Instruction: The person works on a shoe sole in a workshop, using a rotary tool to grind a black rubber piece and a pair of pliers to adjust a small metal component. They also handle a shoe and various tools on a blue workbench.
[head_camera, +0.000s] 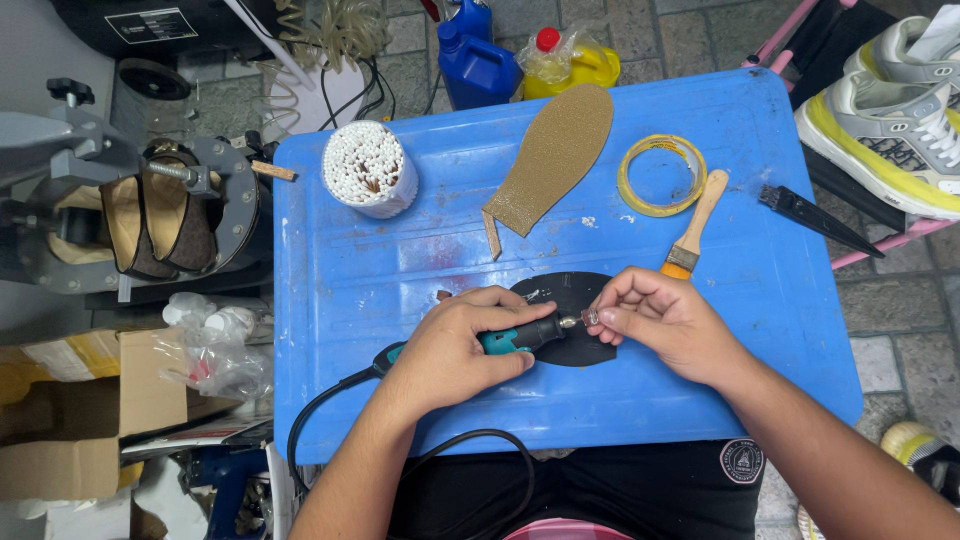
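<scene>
My left hand (455, 345) grips a teal and black corded rotary tool (522, 336) lying across the blue tabletop (380, 270). My right hand (665, 320) pinches the small metal bit (590, 317) at the tool's tip. Under both hands lies a black oval sole piece (565, 292). The tool's black cable (330, 395) runs off the table's near edge toward my lap.
A tan insole (553, 158), a yellow tape roll (661, 175), a wooden-handled brush (695, 225) and a cup of white sticks (367, 168) lie farther back. Blue and yellow jugs (475, 55) stand behind the table. Sneakers (890, 110) are at right, a shoe press machine (140, 215) at left.
</scene>
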